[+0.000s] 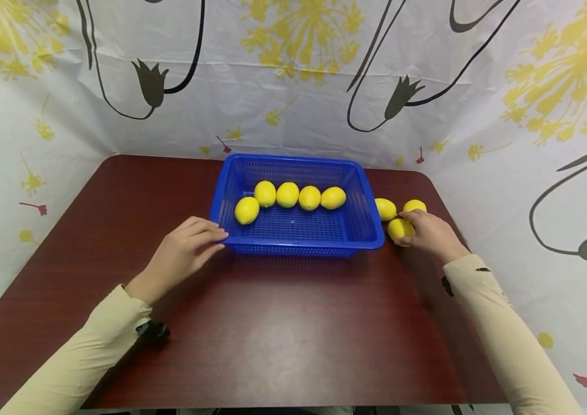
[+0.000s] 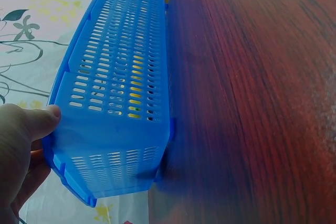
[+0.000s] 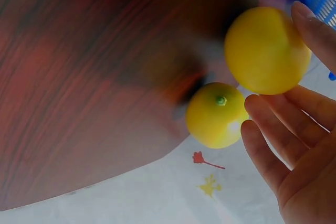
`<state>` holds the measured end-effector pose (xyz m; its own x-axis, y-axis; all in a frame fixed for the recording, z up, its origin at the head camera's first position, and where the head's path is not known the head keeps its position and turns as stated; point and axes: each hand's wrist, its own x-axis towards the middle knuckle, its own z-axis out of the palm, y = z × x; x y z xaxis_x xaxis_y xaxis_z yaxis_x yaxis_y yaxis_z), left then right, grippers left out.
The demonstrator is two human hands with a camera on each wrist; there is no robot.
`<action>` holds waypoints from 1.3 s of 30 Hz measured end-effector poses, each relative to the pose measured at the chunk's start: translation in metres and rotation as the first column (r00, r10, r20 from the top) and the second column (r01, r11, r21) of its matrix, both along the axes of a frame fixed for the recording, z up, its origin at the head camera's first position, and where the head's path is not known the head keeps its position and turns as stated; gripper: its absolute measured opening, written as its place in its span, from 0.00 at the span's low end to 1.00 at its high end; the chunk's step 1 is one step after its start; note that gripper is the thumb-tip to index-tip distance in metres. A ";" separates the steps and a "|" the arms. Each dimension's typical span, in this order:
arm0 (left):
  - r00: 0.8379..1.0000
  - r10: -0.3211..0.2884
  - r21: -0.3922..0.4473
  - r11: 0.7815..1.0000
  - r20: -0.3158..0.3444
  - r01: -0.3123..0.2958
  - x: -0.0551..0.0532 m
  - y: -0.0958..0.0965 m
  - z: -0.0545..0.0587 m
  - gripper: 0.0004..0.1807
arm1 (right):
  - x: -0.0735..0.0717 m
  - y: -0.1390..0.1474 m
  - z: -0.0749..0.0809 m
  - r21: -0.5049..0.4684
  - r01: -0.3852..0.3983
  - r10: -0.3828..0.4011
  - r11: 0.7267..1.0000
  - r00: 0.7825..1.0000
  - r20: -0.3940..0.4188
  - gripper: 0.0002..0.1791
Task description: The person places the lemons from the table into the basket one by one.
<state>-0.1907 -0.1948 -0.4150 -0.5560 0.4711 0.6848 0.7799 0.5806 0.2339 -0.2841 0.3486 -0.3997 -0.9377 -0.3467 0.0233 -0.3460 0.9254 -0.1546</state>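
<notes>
A blue plastic basket (image 1: pixel 293 248) stands on the table with several yellow lemons (image 1: pixel 287 195) inside, most of them in a row. At its near left corner my left hand (image 1: pixel 186 248) holds the rim, thumb on the outer wall in the left wrist view and fingers on the other side. Right of the basket, my right hand (image 1: pixel 430 233) has thumb and fingers around a lemon (image 3: pixel 266 51). Two other lemons lie close by: one lemon (image 1: pixel 385 209) beside the basket's right wall, another lemon (image 3: pixel 216 115) beyond the fingers.
The dark red-brown wooden table (image 1: pixel 283 334) extends in front of the basket and to its left. A white sheet (image 1: pixel 293 115) with yellow flowers and dark stems hangs behind and along both sides. The table's right edge runs close to my right hand.
</notes>
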 end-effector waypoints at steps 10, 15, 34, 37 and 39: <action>1.000 -0.005 0.020 1.000 -0.007 0.005 -0.001 0.000 -0.002 0.17 | -0.003 0.002 -0.006 0.010 0.015 -0.015 1.000 0.999 0.034 0.41; 1.000 0.003 0.014 1.000 0.003 -0.003 0.000 0.000 -0.002 0.17 | -0.003 0.003 -0.007 -0.009 0.011 -0.010 1.000 0.999 0.042 0.41; 1.000 -0.013 0.040 0.999 -0.012 0.013 -0.001 0.000 -0.004 0.18 | -0.006 0.003 -0.011 -0.064 -0.011 0.016 0.998 0.997 0.078 0.38; 1.000 -0.015 0.043 0.999 -0.013 0.015 -0.002 0.000 -0.005 0.18 | -0.006 0.004 -0.011 -0.064 -0.015 0.020 0.998 0.997 0.077 0.38; 1.000 -0.015 0.043 0.999 -0.014 0.016 -0.002 0.000 -0.005 0.19 | -0.006 0.004 -0.011 -0.064 -0.015 0.020 0.998 0.997 0.075 0.38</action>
